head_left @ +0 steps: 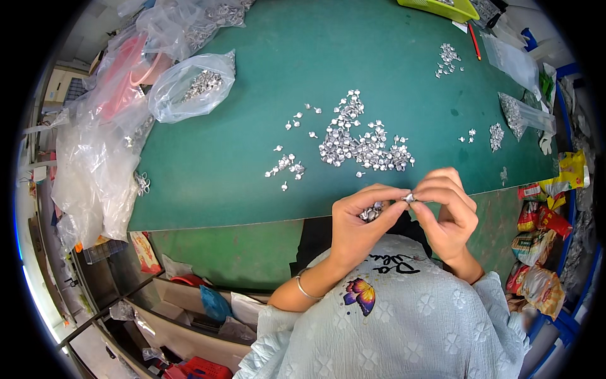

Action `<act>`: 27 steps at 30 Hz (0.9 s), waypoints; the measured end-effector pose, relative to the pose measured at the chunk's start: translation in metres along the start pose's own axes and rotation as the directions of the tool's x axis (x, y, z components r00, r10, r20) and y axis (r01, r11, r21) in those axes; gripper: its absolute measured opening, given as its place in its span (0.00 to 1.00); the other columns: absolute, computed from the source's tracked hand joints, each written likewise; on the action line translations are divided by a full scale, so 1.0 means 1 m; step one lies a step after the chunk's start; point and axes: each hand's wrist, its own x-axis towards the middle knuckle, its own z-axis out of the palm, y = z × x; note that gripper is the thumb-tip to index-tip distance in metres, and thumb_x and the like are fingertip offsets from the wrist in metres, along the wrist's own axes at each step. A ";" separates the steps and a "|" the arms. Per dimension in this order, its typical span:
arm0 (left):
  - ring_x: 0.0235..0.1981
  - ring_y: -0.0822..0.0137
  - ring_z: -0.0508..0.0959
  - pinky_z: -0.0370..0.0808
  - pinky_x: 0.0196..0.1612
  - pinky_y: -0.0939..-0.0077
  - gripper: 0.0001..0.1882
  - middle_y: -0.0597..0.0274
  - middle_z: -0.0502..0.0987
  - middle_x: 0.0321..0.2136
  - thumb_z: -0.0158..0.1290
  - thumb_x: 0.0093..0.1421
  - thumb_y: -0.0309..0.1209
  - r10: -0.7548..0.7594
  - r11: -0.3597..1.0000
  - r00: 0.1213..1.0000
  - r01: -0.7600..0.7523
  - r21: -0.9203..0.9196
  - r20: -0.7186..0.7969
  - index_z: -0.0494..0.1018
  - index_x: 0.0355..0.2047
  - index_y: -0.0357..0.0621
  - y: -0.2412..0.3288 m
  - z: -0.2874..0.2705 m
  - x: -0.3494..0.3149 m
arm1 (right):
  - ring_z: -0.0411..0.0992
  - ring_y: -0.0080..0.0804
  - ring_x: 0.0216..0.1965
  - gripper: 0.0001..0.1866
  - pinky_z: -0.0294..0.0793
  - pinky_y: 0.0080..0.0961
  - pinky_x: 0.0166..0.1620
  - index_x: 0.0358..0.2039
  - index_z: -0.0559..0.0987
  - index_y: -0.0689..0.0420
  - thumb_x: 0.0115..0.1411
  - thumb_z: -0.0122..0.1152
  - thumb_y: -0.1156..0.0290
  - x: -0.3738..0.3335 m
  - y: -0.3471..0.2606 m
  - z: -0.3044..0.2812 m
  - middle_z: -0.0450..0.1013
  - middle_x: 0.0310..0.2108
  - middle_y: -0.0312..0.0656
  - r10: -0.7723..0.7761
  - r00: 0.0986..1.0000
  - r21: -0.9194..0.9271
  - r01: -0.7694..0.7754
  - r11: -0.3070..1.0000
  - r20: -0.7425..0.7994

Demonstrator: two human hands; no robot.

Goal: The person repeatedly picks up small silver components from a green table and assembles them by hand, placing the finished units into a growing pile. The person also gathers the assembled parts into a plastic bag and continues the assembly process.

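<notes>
Just nearer than the pile of metal bits (363, 150), the half-closed left hand (349, 232) cups several loose bits (371, 212); the right hand (449, 218), fingers curled, meets it, both pinching one small piece (409, 198). A plastic bag (165, 104) lies left of the pile.

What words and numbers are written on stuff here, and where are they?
Pale blue textured fabric top: black lettering across the chest, which I won't copy out.
Shiny red and yellow plastic packets at right: print too small and blurred to read.
Small silvery metal pieces on the smooth green tabletop: no writing visible.
</notes>
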 end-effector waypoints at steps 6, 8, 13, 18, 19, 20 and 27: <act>0.18 0.83 0.61 0.56 0.20 0.89 0.08 0.70 0.69 0.19 0.51 0.58 0.26 -0.179 0.984 0.978 0.176 -0.035 -0.109 0.76 0.33 0.33 -0.015 -0.007 0.003 | 0.70 0.33 0.29 0.05 0.64 0.26 0.36 0.23 0.77 0.60 0.43 0.63 0.81 -0.009 0.042 -0.004 0.74 0.24 0.40 0.123 0.991 -0.182 -0.130 0.975 -0.051; 0.15 0.85 0.57 0.50 0.16 0.89 0.10 0.73 0.64 0.15 0.49 0.60 0.29 -0.250 0.965 0.959 0.236 -0.110 -0.136 0.74 0.31 0.32 -0.026 -0.013 0.003 | 0.70 0.34 0.29 0.03 0.64 0.27 0.37 0.22 0.77 0.59 0.46 0.62 0.77 -0.019 0.087 -0.017 0.74 0.25 0.39 0.222 0.961 -0.378 -0.270 0.886 -0.165; 0.12 0.85 0.51 0.46 0.14 0.87 0.16 0.77 0.55 0.12 0.45 0.64 0.36 -0.377 0.909 0.917 0.340 -0.240 -0.130 0.73 0.28 0.36 -0.041 -0.030 -0.001 | 0.68 0.35 0.36 0.04 0.61 0.30 0.41 0.26 0.76 0.56 0.49 0.62 0.72 -0.030 0.156 -0.068 0.73 0.29 0.37 0.071 0.943 -0.768 -0.308 0.562 -0.325; 0.12 0.85 0.51 0.46 0.14 0.88 0.14 0.78 0.55 0.12 0.44 0.64 0.36 -0.445 0.880 0.883 0.399 -0.258 -0.149 0.73 0.34 0.37 -0.063 -0.040 0.000 | 0.67 0.37 0.38 0.05 0.62 0.31 0.40 0.26 0.76 0.57 0.48 0.63 0.73 -0.019 0.133 -0.046 0.73 0.31 0.39 0.038 0.965 -0.781 -0.233 0.579 -0.260; 0.12 0.85 0.51 0.46 0.14 0.88 0.13 0.78 0.55 0.12 0.43 0.64 0.35 -0.456 0.876 0.877 0.414 -0.247 -0.150 0.72 0.36 0.38 -0.064 -0.039 0.001 | 0.68 0.37 0.37 0.05 0.63 0.31 0.40 0.28 0.77 0.58 0.48 0.63 0.75 -0.015 0.126 -0.037 0.73 0.31 0.40 0.064 0.982 -0.695 -0.173 0.698 -0.180; 0.12 0.85 0.51 0.47 0.14 0.88 0.13 0.78 0.56 0.13 0.43 0.64 0.35 -0.468 0.873 0.871 0.428 -0.235 -0.151 0.72 0.37 0.38 -0.064 -0.039 0.001 | 0.68 0.38 0.36 0.06 0.63 0.30 0.41 0.29 0.78 0.59 0.48 0.62 0.76 -0.013 0.122 -0.027 0.73 0.30 0.41 0.109 0.989 -0.586 -0.144 0.797 -0.096; 0.13 0.86 0.51 0.45 0.14 0.89 0.10 0.79 0.55 0.13 0.46 0.63 0.30 -0.480 0.869 0.866 0.446 -0.215 -0.140 0.71 0.39 0.37 -0.063 -0.033 0.002 | 0.66 0.34 0.30 0.05 0.60 0.28 0.37 0.27 0.77 0.59 0.48 0.61 0.77 0.005 0.124 0.012 0.71 0.26 0.38 0.112 0.989 -0.497 -0.051 0.866 0.094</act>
